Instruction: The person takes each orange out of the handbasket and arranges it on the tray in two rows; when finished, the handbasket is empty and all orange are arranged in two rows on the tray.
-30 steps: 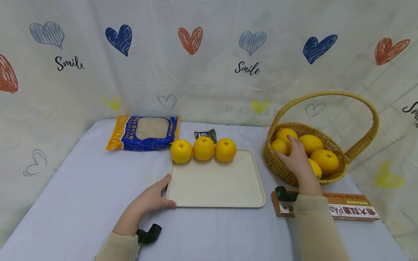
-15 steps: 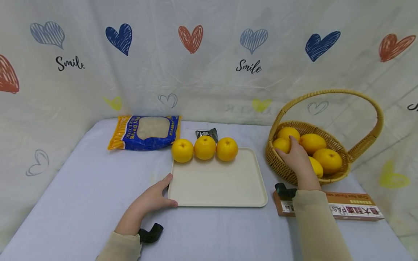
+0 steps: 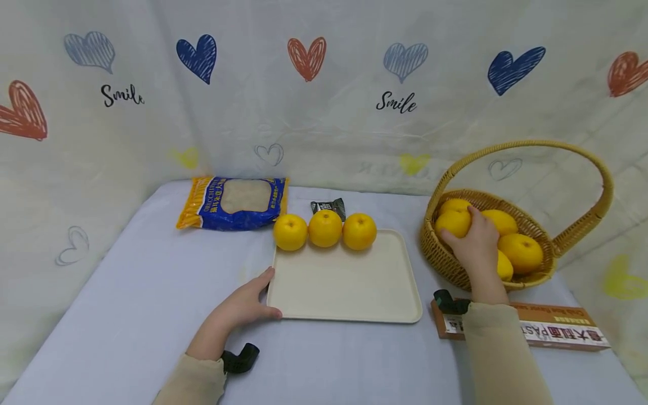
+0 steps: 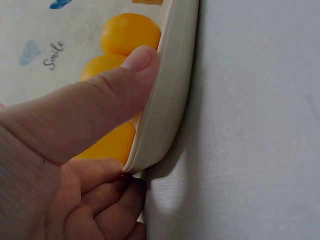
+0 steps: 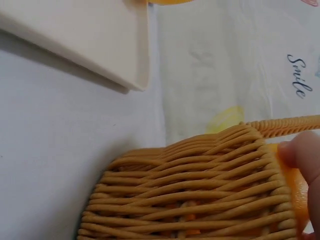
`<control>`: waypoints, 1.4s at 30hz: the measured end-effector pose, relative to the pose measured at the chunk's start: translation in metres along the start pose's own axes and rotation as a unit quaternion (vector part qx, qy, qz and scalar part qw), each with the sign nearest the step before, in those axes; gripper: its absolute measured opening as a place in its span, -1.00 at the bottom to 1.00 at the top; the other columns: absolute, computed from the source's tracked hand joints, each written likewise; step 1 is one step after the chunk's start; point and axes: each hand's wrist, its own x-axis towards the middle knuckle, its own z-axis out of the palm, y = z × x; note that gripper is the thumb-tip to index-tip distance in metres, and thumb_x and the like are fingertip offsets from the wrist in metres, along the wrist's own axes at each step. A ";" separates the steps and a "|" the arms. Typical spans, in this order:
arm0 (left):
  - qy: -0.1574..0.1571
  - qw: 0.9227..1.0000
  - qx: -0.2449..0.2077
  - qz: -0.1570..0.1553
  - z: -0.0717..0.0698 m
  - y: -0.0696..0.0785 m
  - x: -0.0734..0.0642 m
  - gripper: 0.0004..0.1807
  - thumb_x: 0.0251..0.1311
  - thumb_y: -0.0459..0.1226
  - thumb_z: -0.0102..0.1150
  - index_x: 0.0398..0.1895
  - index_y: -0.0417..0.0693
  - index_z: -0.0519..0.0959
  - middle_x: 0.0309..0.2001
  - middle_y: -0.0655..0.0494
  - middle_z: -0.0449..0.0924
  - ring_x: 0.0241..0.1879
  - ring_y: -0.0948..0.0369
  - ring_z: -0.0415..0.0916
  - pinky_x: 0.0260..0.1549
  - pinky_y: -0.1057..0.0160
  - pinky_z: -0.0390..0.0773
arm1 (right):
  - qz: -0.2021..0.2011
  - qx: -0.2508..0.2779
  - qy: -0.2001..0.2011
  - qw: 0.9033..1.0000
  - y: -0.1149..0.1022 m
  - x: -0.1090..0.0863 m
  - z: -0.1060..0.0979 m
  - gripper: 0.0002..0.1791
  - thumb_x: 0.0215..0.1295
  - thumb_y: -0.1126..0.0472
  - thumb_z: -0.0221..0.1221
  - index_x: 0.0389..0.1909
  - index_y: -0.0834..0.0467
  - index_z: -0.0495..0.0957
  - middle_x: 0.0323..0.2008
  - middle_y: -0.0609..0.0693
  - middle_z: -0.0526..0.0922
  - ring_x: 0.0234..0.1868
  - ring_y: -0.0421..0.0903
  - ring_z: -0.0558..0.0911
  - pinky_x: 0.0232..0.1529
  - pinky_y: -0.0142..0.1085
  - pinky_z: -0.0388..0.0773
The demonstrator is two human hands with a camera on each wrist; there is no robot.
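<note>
In the head view my left hand (image 3: 248, 301) holds the front left corner of a cream tray (image 3: 344, 287). The left wrist view shows its thumb (image 4: 117, 92) along the rim and its fingers bent at the corner. Three oranges (image 3: 325, 229) sit in a row along the tray's back edge. At the right, my right hand (image 3: 476, 242) reaches into a wicker basket (image 3: 440, 264) and grips an orange (image 3: 454, 224) between thumb and fingers. Other yellow fruits (image 3: 521, 253) lie around it in the basket, partly hidden by the hand.
A blue and yellow pasta bag (image 3: 245, 197) lies at the back left. Behind the oranges is a small black packet (image 3: 329, 208). A long pasta box (image 3: 562, 326) lies under the right forearm. The basket's tall handle (image 3: 536, 144) arches over the fruit.
The head view has turned slightly left, shifting everything rightward. My right hand has tightened around the orange, which appears slightly raised among the fruit. The left hand stays at the tray corner.
</note>
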 end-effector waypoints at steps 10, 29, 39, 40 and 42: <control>0.004 1.000 0.000 0.003 -0.001 0.002 -0.001 0.10 -0.21 -0.07 0.42 0.40 -0.09 0.00 0.41 -0.01 -0.02 0.38 -0.02 -0.04 0.32 -0.06 0.03 | -0.011 0.108 0.070 0.992 -0.025 -0.015 -0.009 -0.13 0.10 0.01 0.15 0.37 0.19 -0.02 0.29 0.29 0.01 0.25 0.23 0.07 0.16 0.15 0.14; 0.003 1.000 -0.004 0.001 0.001 0.001 0.000 0.10 -0.23 -0.07 0.43 0.40 -0.09 0.02 0.41 -0.01 -0.01 0.38 -0.02 -0.02 0.32 -0.07 0.04 | 0.032 0.259 0.023 0.965 -0.070 -0.043 0.041 -0.10 0.01 0.08 0.28 0.33 0.09 0.00 0.26 0.08 0.21 0.16 0.02 0.31 0.20 -0.04 0.30; 0.002 1.000 -0.003 0.003 0.001 0.001 0.002 0.11 -0.24 -0.06 0.44 0.40 -0.10 0.02 0.41 -0.01 -0.02 0.38 -0.02 -0.03 0.32 -0.06 0.03 | 0.000 0.273 0.057 0.960 -0.069 -0.039 0.064 -0.08 -0.05 0.21 0.33 0.29 0.23 0.00 0.23 0.19 0.19 0.22 0.05 0.25 0.28 -0.06 0.17; 0.002 1.000 -0.004 0.003 0.001 0.001 0.002 0.11 -0.24 -0.06 0.44 0.40 -0.10 0.02 0.41 -0.01 -0.02 0.38 -0.02 -0.03 0.32 -0.06 0.03 | -0.005 0.267 0.057 0.962 -0.068 -0.039 0.066 -0.06 -0.05 0.21 0.33 0.30 0.24 -0.02 0.24 0.20 0.17 0.24 0.06 0.23 0.30 -0.06 0.14; 0.003 1.000 -0.003 0.003 0.001 0.001 0.001 0.11 -0.25 -0.06 0.44 0.40 -0.10 0.02 0.41 -0.01 -0.01 0.38 -0.02 -0.03 0.32 -0.06 0.04 | -0.020 0.253 0.052 0.966 -0.066 -0.038 0.068 -0.03 -0.04 0.21 0.32 0.33 0.26 -0.04 0.26 0.23 0.12 0.28 0.10 0.18 0.32 -0.02 0.10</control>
